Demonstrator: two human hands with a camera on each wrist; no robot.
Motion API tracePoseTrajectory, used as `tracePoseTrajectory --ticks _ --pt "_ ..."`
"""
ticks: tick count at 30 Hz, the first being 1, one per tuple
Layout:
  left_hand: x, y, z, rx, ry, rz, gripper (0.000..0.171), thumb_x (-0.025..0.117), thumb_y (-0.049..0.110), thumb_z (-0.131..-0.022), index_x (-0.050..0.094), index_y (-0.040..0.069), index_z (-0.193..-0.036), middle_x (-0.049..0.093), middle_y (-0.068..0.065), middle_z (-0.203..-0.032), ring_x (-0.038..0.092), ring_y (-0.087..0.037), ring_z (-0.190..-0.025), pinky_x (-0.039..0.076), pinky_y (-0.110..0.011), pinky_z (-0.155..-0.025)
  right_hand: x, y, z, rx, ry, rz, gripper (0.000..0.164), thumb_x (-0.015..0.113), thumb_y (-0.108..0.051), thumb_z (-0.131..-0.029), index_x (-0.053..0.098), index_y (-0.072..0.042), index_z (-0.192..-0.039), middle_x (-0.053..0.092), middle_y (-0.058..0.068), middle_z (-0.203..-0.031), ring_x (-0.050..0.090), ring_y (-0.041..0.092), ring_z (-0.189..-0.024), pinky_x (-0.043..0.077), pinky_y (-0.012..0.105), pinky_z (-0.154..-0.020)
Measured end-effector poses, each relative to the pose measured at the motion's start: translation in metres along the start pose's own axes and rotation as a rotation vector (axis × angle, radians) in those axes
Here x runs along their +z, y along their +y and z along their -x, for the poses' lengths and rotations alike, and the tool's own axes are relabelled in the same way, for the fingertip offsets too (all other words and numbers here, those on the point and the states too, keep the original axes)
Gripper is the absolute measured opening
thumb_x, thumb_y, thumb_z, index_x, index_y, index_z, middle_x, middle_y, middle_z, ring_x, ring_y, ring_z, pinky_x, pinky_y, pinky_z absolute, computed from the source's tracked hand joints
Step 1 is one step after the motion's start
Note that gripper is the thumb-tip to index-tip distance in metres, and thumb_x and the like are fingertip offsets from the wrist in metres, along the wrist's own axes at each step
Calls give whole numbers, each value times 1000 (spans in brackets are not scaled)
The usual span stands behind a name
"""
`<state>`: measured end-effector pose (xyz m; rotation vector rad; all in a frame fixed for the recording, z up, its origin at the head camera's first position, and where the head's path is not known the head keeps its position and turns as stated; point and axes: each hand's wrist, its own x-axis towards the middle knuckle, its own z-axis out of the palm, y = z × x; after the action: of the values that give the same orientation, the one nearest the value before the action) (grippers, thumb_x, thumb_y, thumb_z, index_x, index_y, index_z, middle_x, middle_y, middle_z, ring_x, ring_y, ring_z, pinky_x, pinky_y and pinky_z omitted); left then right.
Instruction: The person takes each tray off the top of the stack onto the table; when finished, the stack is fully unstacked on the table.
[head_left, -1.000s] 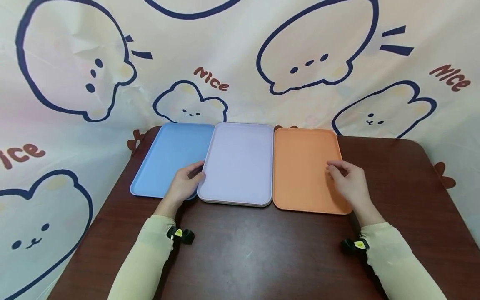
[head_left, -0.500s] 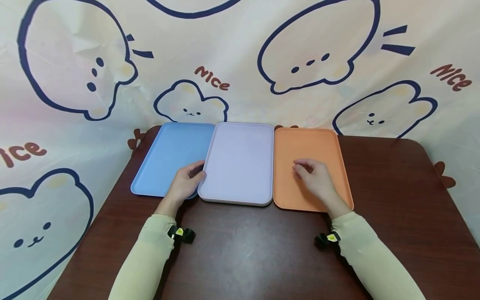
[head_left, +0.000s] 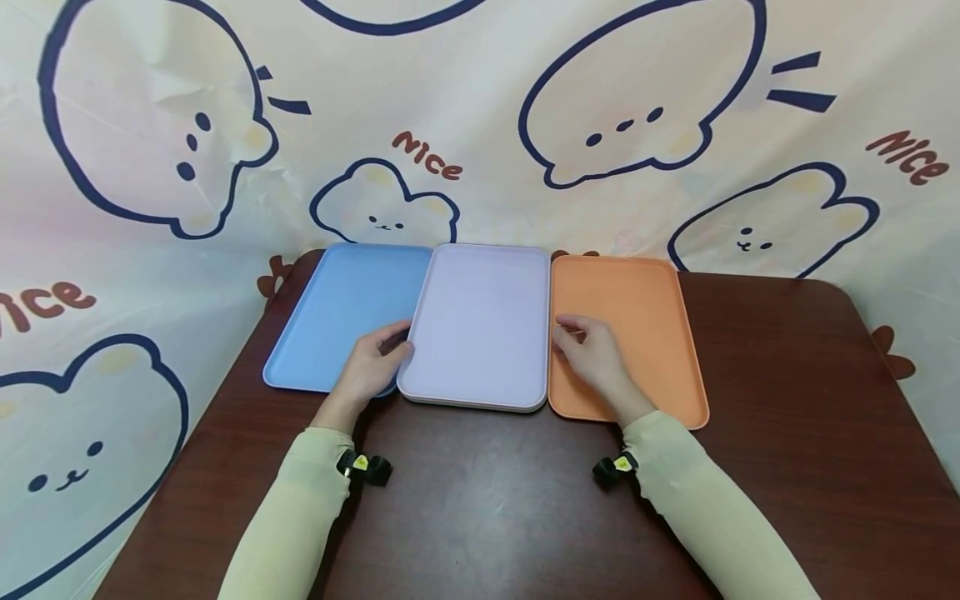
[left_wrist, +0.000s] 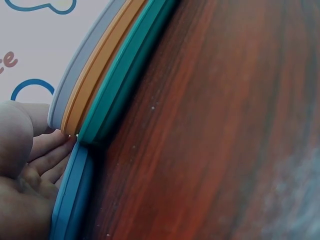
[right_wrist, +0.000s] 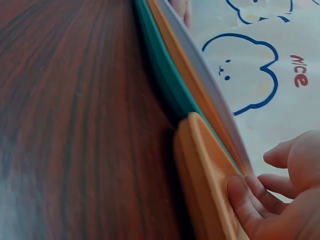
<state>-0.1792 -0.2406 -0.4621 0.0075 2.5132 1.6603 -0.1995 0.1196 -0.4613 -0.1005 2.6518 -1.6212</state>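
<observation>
In the head view a stack of trays stands mid-table, a lavender tray (head_left: 480,325) on top. The wrist views show an orange tray (left_wrist: 95,70) and a green tray (left_wrist: 125,75) under it. To the left lies a blue tray (head_left: 337,325), to the right a single orange tray (head_left: 652,333). My left hand (head_left: 369,364) is over the blue tray, thumb and fingertips touching the stack's left edge. My right hand (head_left: 596,358) hovers over the single orange tray, fingers loosely bent near the stack's right edge, thumb apart from the fingers.
The trays lie toward the back of a dark brown wooden table (head_left: 480,500). A pale cloth (head_left: 480,100) with cartoon bears hangs behind it and along the left side. Small black devices (head_left: 615,471) are strapped at both wrists.
My right hand has moved left, from the right edge of the single orange tray to its left side, beside the stack. My left hand and the trays have stayed put.
</observation>
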Motion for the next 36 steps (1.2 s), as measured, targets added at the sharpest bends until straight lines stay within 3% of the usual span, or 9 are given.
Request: tracePoseTrajectory --ticks 6,16,28,36 --pt "0 1 0 -11 -4 2 53 57 11 -111 48 -1 -161 48 -26 -165 46 -40 -155 40 -54 -127 13 -5 -2 1 20 71 39 69 -13 -102 71 7 -135 76 23 -115 69 31 -100 51 25 -81" --pt "-1 -1 1 0 -4 4 52 58 10 -110 49 0 -160 50 -26 -163 47 -40 -154 40 -54 -127 24 -10 -3 -2 90 97 31 69 -5 -92 78 9 -118 72 19 -100 66 28 -90 49 23 -74" --pt "1 -3 -1 -9 -5 -27 52 58 12 -110 50 1 -160 50 -24 -164 47 -40 -155 40 -54 -127 25 -8 -2 23 167 28 32 69 -5 -91 80 6 -118 74 18 -101 66 27 -92 47 19 -74" --pt "-1 -3 1 18 -17 -8 50 55 11 -112 49 0 -161 50 -25 -164 46 -41 -155 41 -55 -127 17 -9 1 91 185 -64 38 65 -8 -93 77 4 -127 80 22 -107 66 11 -81 49 12 -67"
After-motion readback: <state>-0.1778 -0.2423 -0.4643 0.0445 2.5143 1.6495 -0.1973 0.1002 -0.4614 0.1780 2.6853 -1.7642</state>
